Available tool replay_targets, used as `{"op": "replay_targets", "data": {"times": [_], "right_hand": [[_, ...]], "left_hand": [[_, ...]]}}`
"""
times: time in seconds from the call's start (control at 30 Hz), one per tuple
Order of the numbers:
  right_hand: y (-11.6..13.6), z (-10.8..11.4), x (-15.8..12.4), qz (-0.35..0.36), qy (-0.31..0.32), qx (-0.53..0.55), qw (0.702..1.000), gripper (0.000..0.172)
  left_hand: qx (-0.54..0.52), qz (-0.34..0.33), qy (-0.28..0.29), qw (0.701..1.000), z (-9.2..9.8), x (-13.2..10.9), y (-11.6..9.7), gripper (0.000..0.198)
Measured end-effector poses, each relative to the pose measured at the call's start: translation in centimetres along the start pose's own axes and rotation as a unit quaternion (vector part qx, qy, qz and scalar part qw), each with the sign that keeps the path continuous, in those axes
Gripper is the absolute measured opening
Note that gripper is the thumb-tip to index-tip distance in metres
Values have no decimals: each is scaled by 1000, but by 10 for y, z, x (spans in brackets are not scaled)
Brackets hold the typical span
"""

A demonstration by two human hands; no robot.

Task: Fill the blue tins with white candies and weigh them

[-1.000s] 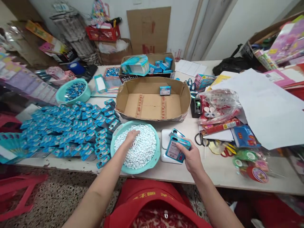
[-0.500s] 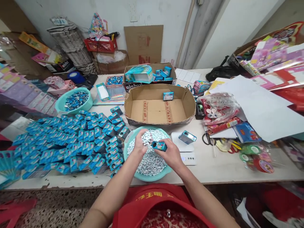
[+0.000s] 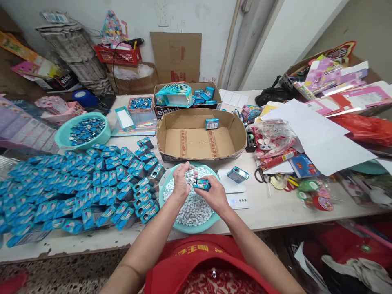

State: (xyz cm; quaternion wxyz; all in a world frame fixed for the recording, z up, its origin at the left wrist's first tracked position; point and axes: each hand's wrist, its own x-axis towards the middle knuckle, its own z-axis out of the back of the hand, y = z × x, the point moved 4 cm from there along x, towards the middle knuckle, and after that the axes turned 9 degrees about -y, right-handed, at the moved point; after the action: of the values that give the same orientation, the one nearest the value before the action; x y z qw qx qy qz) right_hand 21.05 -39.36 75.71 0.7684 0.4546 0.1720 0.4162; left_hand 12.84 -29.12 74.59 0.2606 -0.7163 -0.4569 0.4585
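Note:
My left hand [image 3: 181, 179] is cupped over the basin with a heap of small white candies [image 3: 190, 176] in its palm. In my right hand [image 3: 213, 193] is a small blue tin [image 3: 202, 184], gripped between thumb and fingers and tilted, its end against the candies in my left palm. Below both hands the turquoise basin [image 3: 165, 179] holds many more white candies [image 3: 191, 214]. On a white kitchen scale [image 3: 235, 188] to the right stands another blue tin [image 3: 238, 174], with a round hole in its top.
Many blue tins [image 3: 101, 179] crowd the table's left side. Behind the basin sits a shallow cardboard box [image 3: 197, 143] with one blue tin [image 3: 212, 123] inside. A turquoise bowl [image 3: 104, 132] of round lids stands at the back left. Scissors [image 3: 262, 175] and packaging lie right.
My right hand has brought the tin slightly closer to my left palm, and its open end is now among the candies. The whole view has shifted a little.

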Motion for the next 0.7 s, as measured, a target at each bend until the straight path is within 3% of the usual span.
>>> {"op": "replay_targets", "data": {"times": [0.47, 0.7], "right_hand": [[-12, 6, 7, -1, 3, 62, 998, 28], [-11, 8, 10, -1, -2, 71, 997, 28]], "left_hand": [[28, -71, 22, 997, -18, -7, -3, 33], [34, -58, 14, 998, -19, -5, -1, 34]]}}
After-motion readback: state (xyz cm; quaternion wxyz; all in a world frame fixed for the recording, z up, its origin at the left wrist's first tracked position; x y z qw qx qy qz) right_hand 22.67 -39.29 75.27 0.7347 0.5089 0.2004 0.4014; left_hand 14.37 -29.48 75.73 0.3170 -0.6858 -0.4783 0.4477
